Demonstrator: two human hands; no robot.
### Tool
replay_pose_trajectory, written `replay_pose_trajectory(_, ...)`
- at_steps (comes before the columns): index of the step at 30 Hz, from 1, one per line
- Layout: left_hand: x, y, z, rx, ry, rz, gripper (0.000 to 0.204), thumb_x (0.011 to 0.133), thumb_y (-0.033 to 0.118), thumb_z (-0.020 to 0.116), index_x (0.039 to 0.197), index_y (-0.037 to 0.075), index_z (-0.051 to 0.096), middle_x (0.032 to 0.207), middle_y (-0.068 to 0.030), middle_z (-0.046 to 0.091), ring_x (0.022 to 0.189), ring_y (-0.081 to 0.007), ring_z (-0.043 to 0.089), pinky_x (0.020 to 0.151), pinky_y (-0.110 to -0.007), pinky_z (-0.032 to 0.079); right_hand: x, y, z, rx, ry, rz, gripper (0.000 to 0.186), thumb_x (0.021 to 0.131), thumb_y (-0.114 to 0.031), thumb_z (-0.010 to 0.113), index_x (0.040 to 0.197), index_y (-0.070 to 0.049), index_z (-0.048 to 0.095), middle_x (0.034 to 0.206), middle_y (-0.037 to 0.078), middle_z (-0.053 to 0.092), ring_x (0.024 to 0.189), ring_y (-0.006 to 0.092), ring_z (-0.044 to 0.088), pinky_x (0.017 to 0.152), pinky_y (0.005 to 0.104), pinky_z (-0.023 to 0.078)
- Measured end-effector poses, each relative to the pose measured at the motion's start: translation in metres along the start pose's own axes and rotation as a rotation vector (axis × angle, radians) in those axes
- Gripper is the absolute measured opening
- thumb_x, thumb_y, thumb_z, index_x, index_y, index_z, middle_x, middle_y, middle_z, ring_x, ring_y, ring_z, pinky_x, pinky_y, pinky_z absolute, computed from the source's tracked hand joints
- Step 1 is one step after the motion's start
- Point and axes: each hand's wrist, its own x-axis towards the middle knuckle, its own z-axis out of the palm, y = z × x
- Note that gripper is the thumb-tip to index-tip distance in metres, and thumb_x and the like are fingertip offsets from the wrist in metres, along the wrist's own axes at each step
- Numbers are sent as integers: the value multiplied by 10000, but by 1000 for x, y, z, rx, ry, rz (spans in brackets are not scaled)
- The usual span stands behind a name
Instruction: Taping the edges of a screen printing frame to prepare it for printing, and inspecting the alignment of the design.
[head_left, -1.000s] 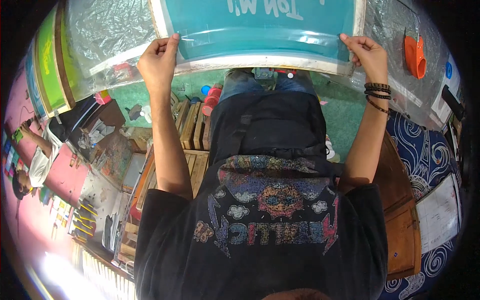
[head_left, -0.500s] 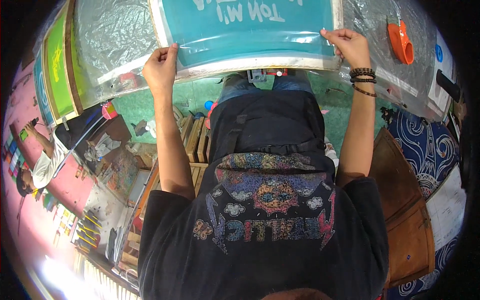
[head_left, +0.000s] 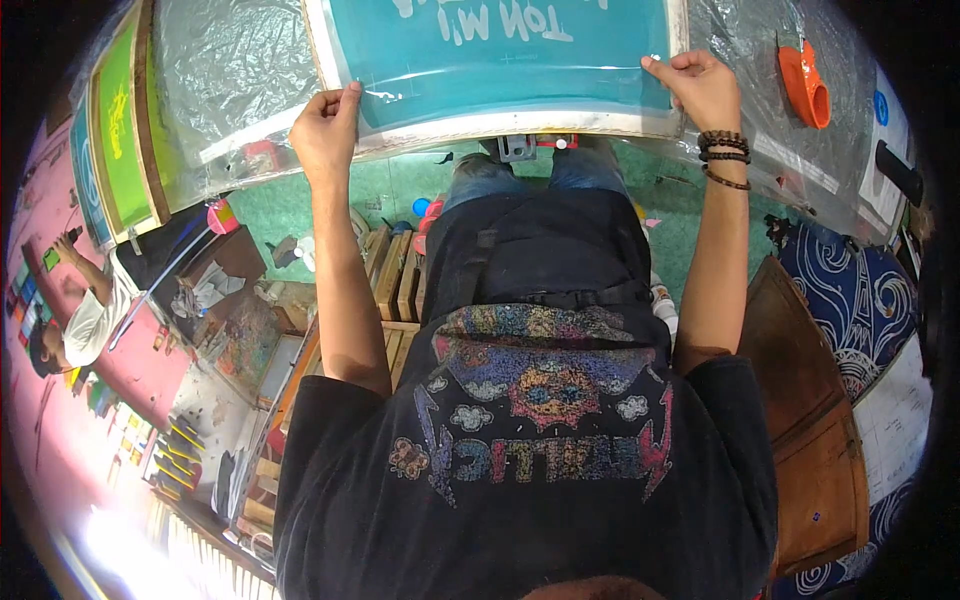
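My left hand (head_left: 328, 128) is closed, thumb and fingertips pinching the left edge of a clear film sheet (head_left: 505, 80). The right edge of that film is pinched by my right hand (head_left: 703, 92), which has dark beads round its wrist. The film spans a teal printing screen (head_left: 520, 104) with pale lettering that reads upside down from here. Light cross marks show near the film. A pale, wood-edged frame borders the screen, and its near bar runs just below both hands. Whether the film touches the mesh, I cannot tell.
Wrinkled clear plastic (head_left: 235, 75) covers the surface around the screen. A lime-green screen (head_left: 118, 125) stands at left, and an orange container (head_left: 803, 85) lies at right. Wooden frames (head_left: 395, 275) stand below, left of my legs. At far left, another person (head_left: 95, 315) holds something small.
The film's bright glare bands have shrunk, and it looks flatter over the screen. Both hands keep their pinch with barely any shift. The other person's arm has moved slightly.
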Motion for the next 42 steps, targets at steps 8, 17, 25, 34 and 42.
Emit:
replay_pose_trajectory(8, 8, -13, 1, -19, -45, 0, 379, 890, 362, 793, 914, -16, 771, 672, -39, 695, 589, -84, 599, 571, -261, 483, -29, -29, -14, -278, 223, -7, 740, 620, -651, 882, 1007, -47, 699, 829, 127, 734, 788, 292, 727, 747, 402, 569)
replay_pose_trajectory(17, 12, -23, 1, 5, -118, -8, 407, 891, 396, 780, 917, -10, 772, 690, -46, 706, 616, -91, 612, 600, -268, 490, -63, -34, 41, -356, 557, -667, 580, 989, -415, 619, 1412, -25, 551, 1439, 178, 568, 1391, 415, 465, 1139, 566, 359)
replay_pose_trajectory(25, 14, -18, -4, -76, -152, -42, 391, 903, 364, 780, 925, -26, 764, 699, -36, 697, 629, -74, 591, 590, -248, 473, -79, -27, 68, -488, 339, -623, 737, 1019, -508, 516, 1537, 2, 399, 1644, 183, 311, 1533, 389, 245, 1218, 606, 162)
replay_pose_trajectory(34, 19, -32, -5, -197, -215, -61, 415, 917, 368, 776, 951, -46, 757, 726, -36, 700, 674, -75, 609, 631, -243, 494, -92, -63, 93, -443, 200, -657, 812, 1021, -566, 468, 1537, 53, 362, 1638, 249, 276, 1533, 439, 206, 1220, 619, 128)
replay_pose_trajectory(42, 19, -37, -5, -260, -210, -74, 391, 911, 338, 791, 949, -50, 759, 737, -38, 709, 681, -74, 614, 643, -239, 504, -107, -110, 132, -481, 218, -496, 918, 1000, -626, 462, 1528, 111, 320, 1628, 303, 249, 1524, 475, 195, 1227, 598, 146)
